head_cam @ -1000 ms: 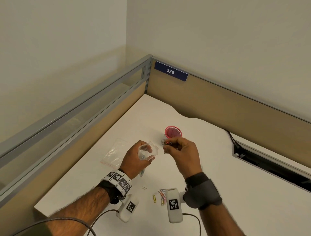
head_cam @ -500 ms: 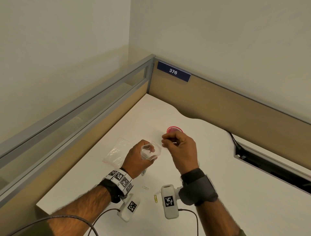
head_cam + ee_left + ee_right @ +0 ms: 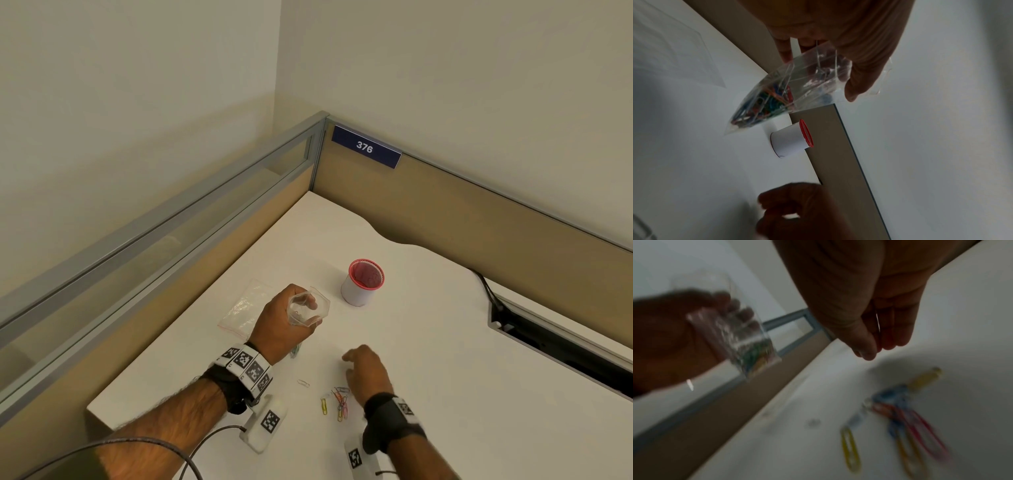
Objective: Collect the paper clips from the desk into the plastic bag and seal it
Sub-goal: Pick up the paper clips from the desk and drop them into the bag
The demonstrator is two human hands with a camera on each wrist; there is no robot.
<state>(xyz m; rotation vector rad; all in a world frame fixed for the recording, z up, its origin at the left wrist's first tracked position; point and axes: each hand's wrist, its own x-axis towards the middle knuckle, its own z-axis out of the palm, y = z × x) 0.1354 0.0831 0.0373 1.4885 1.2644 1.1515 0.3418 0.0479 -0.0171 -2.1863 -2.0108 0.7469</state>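
Observation:
My left hand [image 3: 284, 322] grips a clear plastic bag [image 3: 308, 307] near its mouth, held above the desk with the mouth spread wide. Coloured paper clips [image 3: 760, 104] fill the bag's [image 3: 789, 91] lower end in the left wrist view. My right hand [image 3: 368, 371] hovers low over the desk with relaxed fingers and holds nothing. Just left of it lies a small cluster of coloured paper clips [image 3: 337, 404]; a single pale clip [image 3: 303, 383] lies further left. The loose clips [image 3: 898, 415] show blurred under the right hand [image 3: 879, 331] in the right wrist view.
A white cup with a red mesh rim [image 3: 363, 282] stands behind the bag. A second flat plastic bag [image 3: 245, 310] lies on the desk to the left. Partition walls [image 3: 445, 219] close the far sides; a cable slot [image 3: 555, 346] opens at the right.
My right hand has left the bag's mouth and dropped toward the near edge, beside the loose clips. The left hand still holds the bag up.

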